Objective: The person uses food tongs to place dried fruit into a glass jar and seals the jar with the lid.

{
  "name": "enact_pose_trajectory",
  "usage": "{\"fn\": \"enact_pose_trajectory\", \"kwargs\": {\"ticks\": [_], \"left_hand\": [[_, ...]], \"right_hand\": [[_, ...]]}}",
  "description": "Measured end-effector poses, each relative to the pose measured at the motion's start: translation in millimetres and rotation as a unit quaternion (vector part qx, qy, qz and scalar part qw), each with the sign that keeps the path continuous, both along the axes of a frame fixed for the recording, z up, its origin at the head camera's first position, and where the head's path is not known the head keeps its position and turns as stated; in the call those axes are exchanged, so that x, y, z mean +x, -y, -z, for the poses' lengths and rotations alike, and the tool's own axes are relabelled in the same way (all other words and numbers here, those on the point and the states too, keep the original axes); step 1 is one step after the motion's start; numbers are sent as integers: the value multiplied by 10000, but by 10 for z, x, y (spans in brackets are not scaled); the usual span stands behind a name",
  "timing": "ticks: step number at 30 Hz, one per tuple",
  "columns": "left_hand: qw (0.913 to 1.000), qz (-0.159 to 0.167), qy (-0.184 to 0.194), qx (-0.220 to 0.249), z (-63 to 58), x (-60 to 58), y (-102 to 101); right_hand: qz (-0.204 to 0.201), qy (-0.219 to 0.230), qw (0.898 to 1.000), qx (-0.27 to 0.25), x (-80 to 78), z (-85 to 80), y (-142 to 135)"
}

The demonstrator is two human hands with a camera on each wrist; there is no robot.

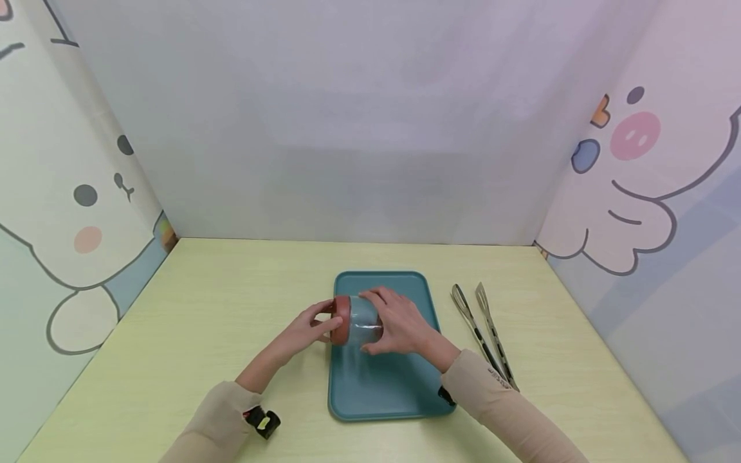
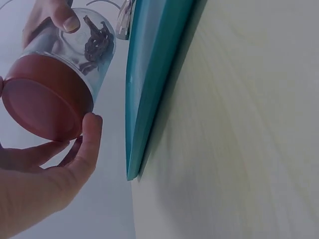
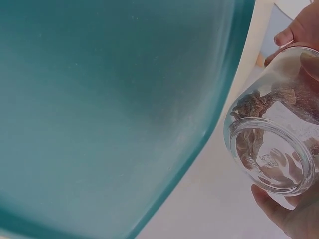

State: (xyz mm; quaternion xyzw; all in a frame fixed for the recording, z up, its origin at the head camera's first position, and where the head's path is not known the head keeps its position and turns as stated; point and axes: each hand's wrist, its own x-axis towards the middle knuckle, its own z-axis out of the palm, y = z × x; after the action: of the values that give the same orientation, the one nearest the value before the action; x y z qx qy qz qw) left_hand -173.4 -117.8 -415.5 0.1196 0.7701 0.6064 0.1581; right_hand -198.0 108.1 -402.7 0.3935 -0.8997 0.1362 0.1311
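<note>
A clear jar (image 1: 363, 319) lies on its side in the air over the teal tray (image 1: 382, 392), its red-brown lid (image 1: 341, 320) pointing left. My left hand (image 1: 309, 328) grips the lid's rim with thumb and fingers, as the left wrist view also shows on the lid (image 2: 47, 97). Around the jar's body, toward its base, my right hand (image 1: 402, 323) holds on with spread thumb and fingers. Brown dried pieces (image 3: 251, 107) are inside the jar, seen through its wall in the right wrist view.
Right of the tray lie metal tongs (image 1: 485, 331) with dark handles, partly behind the right sleeve (image 1: 492, 399). The pale wooden table (image 1: 249, 283) ends at a plain back wall (image 1: 370, 161), with cartoon-printed panels at both sides.
</note>
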Motion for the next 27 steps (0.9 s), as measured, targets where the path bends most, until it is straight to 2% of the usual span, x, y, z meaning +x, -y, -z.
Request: {"fn": "enact_pose_trajectory", "kwargs": {"ticks": [7, 10, 14, 17, 21, 23, 27], "left_hand": [[9994, 175, -161, -238, -264, 129, -26], [9991, 185, -260, -278, -140, 72, -3], [9964, 238, -701, -423, 66, -17, 36], [9929, 313, -1050, -472, 89, -21, 46], [9892, 372, -1332, -486, 86, -10, 47], [9872, 386, -1457, -518, 55, 12, 41], [9840, 403, -1659, -508, -85, 94, 15]], "right_hand": [[19, 5, 10000, 95, 4, 11, -11], [-19, 3, 10000, 88, 3, 15, -15], [-11, 5, 10000, 95, 3, 18, -17], [5, -14, 9999, 116, 6, 17, -20], [-11, -42, 9999, 125, 10, 14, -22], [-17, -40, 9999, 138, 9, 13, -22], [-15, -26, 9999, 148, 11, 7, -24]]}}
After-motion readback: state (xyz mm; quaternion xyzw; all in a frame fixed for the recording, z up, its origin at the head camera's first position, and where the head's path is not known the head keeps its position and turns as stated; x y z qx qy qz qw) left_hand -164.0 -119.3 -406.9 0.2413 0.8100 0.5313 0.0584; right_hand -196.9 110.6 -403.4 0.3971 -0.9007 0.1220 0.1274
